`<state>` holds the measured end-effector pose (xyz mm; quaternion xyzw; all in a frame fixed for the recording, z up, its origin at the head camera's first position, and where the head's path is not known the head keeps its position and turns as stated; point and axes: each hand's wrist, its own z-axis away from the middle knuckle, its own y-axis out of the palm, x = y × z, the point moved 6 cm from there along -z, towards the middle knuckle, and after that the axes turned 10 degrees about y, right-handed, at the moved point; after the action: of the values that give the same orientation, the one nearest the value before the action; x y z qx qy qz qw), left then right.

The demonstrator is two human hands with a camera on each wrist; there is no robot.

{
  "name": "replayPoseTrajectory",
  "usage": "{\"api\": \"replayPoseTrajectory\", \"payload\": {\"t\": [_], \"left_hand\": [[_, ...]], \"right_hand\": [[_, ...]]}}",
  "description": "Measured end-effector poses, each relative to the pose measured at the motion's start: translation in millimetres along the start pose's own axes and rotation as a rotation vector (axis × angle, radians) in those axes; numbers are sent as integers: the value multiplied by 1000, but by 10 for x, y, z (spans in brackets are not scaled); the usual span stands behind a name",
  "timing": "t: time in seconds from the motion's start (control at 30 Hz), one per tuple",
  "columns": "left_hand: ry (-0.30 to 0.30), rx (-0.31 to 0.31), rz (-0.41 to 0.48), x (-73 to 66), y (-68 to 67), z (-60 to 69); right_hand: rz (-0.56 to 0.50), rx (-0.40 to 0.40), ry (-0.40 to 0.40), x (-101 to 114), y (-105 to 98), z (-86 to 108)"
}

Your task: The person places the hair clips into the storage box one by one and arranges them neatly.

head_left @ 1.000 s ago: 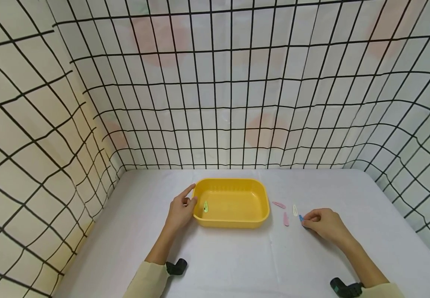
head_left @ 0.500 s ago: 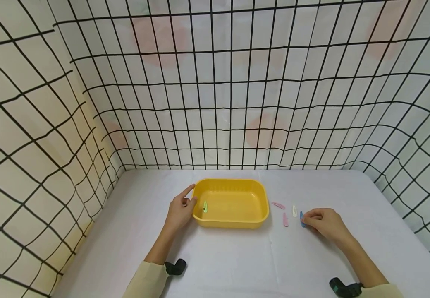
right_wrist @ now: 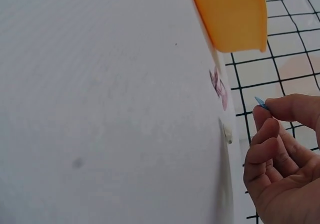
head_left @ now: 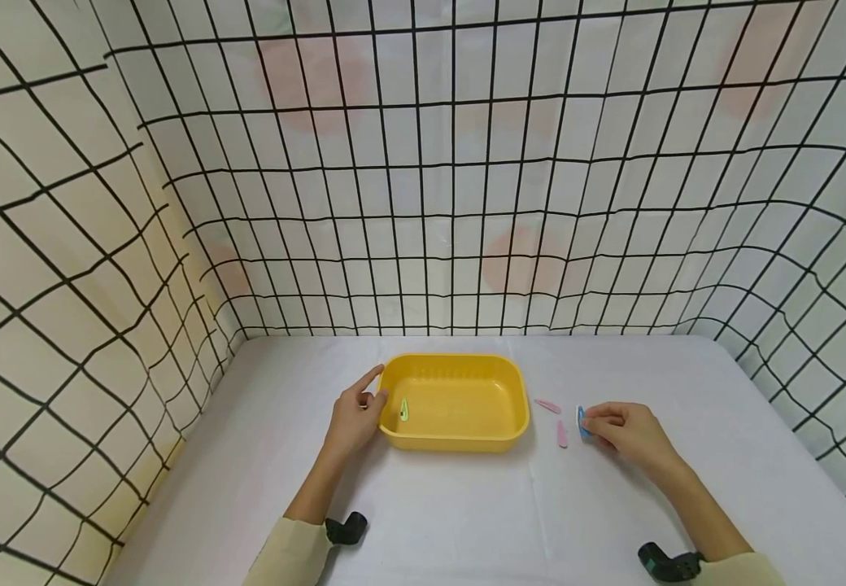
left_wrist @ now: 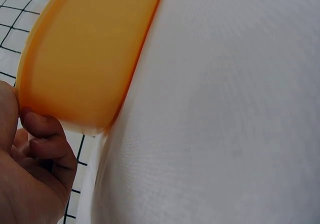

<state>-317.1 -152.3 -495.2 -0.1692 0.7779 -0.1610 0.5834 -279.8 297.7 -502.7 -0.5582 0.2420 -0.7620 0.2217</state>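
Note:
A yellow tray (head_left: 455, 443) stands mid-table with a green hair clip (head_left: 404, 409) inside, near its left wall. My left hand (head_left: 353, 418) is at the tray's left end; in the left wrist view, thumb and curled fingers of the hand (left_wrist: 37, 159) grip the tray's edge (left_wrist: 75, 84). Right of the tray, my right hand (head_left: 631, 435) pinches a blue clip (head_left: 582, 425) between thumb and index finger; the right wrist view shows the blue clip (right_wrist: 260, 102) at the fingertips. A pale clip (right_wrist: 228, 134) lies below it, largely covered in the head view.
Two pink clips, one (head_left: 548, 405) near the tray's right wall and another (head_left: 562, 434) closer to the front, lie on the white cloth (head_left: 452, 521). A black wire grid (head_left: 452, 216) stands behind the table and along both sides.
My right hand has taken hold of the blue clip and moved slightly left with it, over the pale clip. The left hand keeps its place on the tray.

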Motion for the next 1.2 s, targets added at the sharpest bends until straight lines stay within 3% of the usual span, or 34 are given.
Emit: {"api": "replayPoseTrajectory", "payload": {"t": [0.43,0.8,1.2], "left_hand": [[-15,0,2,40,0,29],[-32,-6,17,33,0,10],[-30,1,4,17,12,4]], "right_hand": [[-91,44,-1,260,77,-24],[-137,84,-65,659,164,-39],[-196,162,-92,943,364,-105]]}}
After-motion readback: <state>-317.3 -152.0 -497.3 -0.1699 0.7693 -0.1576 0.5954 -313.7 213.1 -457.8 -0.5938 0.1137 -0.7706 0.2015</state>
